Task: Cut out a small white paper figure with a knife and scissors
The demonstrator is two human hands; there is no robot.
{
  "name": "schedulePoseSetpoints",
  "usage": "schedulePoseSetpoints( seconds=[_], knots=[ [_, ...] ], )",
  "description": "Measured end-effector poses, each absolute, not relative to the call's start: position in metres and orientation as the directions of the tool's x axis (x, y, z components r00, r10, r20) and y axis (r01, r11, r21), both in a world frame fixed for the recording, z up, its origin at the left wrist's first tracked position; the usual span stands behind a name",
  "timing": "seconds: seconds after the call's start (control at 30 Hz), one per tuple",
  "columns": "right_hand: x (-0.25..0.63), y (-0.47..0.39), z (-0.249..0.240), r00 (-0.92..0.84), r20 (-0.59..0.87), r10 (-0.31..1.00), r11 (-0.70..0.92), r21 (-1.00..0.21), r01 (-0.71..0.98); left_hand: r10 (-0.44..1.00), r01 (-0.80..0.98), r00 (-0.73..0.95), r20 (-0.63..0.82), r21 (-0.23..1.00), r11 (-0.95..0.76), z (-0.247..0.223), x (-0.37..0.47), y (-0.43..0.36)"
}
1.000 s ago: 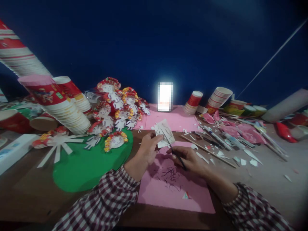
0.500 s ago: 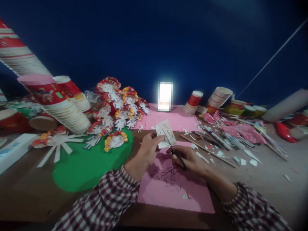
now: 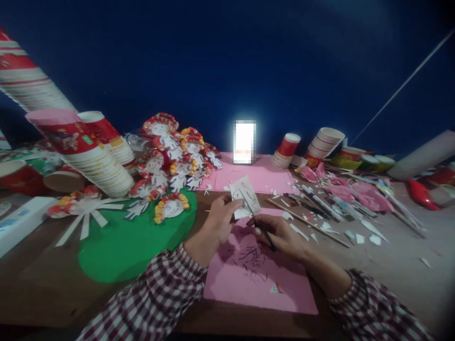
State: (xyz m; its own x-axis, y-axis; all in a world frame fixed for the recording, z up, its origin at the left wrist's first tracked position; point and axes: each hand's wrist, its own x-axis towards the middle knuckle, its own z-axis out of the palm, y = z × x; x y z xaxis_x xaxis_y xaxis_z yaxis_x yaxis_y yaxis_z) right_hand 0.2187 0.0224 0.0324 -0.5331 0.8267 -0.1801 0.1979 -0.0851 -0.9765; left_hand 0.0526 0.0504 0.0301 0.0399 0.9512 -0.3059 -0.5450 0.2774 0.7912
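A small white piece of paper (image 3: 240,188) with a drawn outline is pinched between the thumb and fingers of my left hand (image 3: 220,222). My right hand (image 3: 279,233) grips a pair of scissors (image 3: 263,233) with dark handles, and its blades lie across the paper. Whether the blades are closed I cannot tell. Beneath both hands lies a pink sheet (image 3: 263,296) with black marker strokes and a small coloured scrap (image 3: 276,288) on it.
To the left, several paper-doll figures (image 3: 172,208) stand and lie by a green sheet (image 3: 117,253). Tall paper-cup stacks (image 3: 103,166) lean behind them. Pens (image 3: 316,196), a wooden stick (image 3: 307,222) and paper scraps cover the right side. A bright phone-like screen (image 3: 243,142) stands at the back.
Almost nothing differs. Both hands, the paper and the scissors keep nearly the same place, and the view has shifted very slightly.
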Motion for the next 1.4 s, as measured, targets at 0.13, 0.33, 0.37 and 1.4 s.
schedulePoseSetpoints(
  seconds=[0.13,0.33,0.37,1.4],
  knots=[
    [0.218,0.023,0.032,-0.526,-0.168,0.834,-0.054,-0.973,0.225,0.950,-0.548,0.025,-0.312,0.790,0.274,0.030,0.053,0.050],
    [0.219,0.022,0.031,-0.528,-0.172,0.832,-0.064,-0.974,0.217,0.946,-0.535,0.018,-0.322,0.797,0.281,0.029,0.053,0.051],
    [0.219,0.022,0.031,-0.528,-0.171,0.832,-0.066,-0.975,0.213,0.947,-0.534,0.017,-0.320,0.798,0.279,0.029,0.052,0.051],
    [0.225,0.025,0.026,-0.557,-0.169,0.813,-0.069,-0.978,0.196,0.935,-0.475,0.011,-0.354,0.821,0.316,0.039,0.050,0.048]
  ],
)
